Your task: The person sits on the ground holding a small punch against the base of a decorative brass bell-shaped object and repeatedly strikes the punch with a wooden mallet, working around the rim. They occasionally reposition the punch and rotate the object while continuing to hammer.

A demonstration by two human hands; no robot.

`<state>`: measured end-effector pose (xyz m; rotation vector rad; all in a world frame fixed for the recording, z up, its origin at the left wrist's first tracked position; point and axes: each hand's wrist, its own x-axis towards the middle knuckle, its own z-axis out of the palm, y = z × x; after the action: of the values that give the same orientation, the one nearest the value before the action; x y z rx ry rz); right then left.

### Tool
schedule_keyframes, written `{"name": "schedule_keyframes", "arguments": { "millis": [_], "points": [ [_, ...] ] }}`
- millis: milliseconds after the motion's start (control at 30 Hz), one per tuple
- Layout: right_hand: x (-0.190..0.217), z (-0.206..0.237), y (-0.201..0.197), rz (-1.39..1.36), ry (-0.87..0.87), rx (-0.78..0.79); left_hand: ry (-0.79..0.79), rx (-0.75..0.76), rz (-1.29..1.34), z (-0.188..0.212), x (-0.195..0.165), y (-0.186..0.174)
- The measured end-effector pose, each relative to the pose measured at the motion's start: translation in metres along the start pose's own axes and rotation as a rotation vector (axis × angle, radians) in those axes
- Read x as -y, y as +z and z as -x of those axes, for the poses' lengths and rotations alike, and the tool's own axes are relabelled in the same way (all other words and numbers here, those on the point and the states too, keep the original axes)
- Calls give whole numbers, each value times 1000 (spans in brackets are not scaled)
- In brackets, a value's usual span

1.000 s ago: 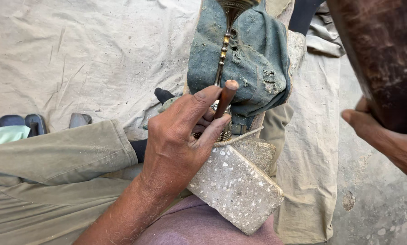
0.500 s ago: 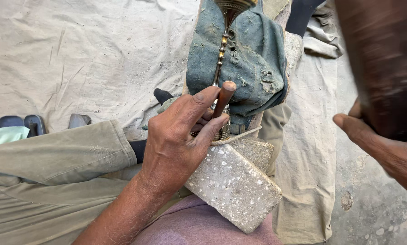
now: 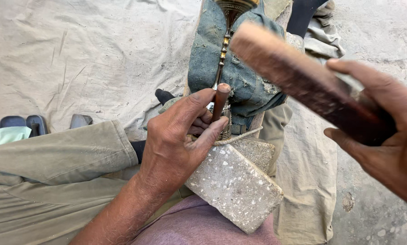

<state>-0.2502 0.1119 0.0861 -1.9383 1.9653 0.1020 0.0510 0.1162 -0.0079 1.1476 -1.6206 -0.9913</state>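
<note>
A pale, creased canvas sheet (image 3: 85, 59) covered the ground, with bare gritty concrete (image 3: 385, 41) showing to the right. We sat on it, our olive trouser leg (image 3: 53, 159) stretched across the near left. A speckled stone block (image 3: 235, 186) rested near us at the centre, and a worn blue-green cloth (image 3: 244, 77) lay bunched just beyond it. Over that cloth ran a slender brass ornamental piece (image 3: 222, 54), its patterned lower end (image 3: 225, 122) standing on the block.

Our left hand (image 3: 176, 145) was closed around a small brown-headed punch (image 3: 220, 102), thumb and fingers pinching it upright against the brass piece. Our right hand (image 3: 385, 136) was wrapped firmly round a dark wooden mallet (image 3: 294, 77), raised at a slant above the punch and blurred. Far left, dark sandals (image 3: 26, 123) and a pale green cloth (image 3: 10, 134) lay on the sheet.
</note>
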Motion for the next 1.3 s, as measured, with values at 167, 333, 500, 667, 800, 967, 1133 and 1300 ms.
{"name": "schedule_keyframes", "arguments": {
  "millis": [167,333,500,667,800,967,1133,1300],
  "points": [
    [-8,18,3,-28,-306,-204,60,-39,-66,7,2,3],
    [-19,13,-2,104,-43,-57,34,-43,-32,7,3,6],
    [-21,16,-2,111,-219,-108,86,-42,-105,7,3,5],
    [-40,-3,24,-1,537,40,66,-25,-41,5,4,1],
    [-49,10,28,-136,269,-21,103,-13,-59,2,5,-2],
    [1,18,5,55,-211,-170,80,18,-78,1,6,-5],
    [54,12,-9,-26,-194,-213,122,46,-88,-1,8,-7],
    [51,20,-11,8,-273,-217,183,79,-59,-6,12,-12]
  ]
}}
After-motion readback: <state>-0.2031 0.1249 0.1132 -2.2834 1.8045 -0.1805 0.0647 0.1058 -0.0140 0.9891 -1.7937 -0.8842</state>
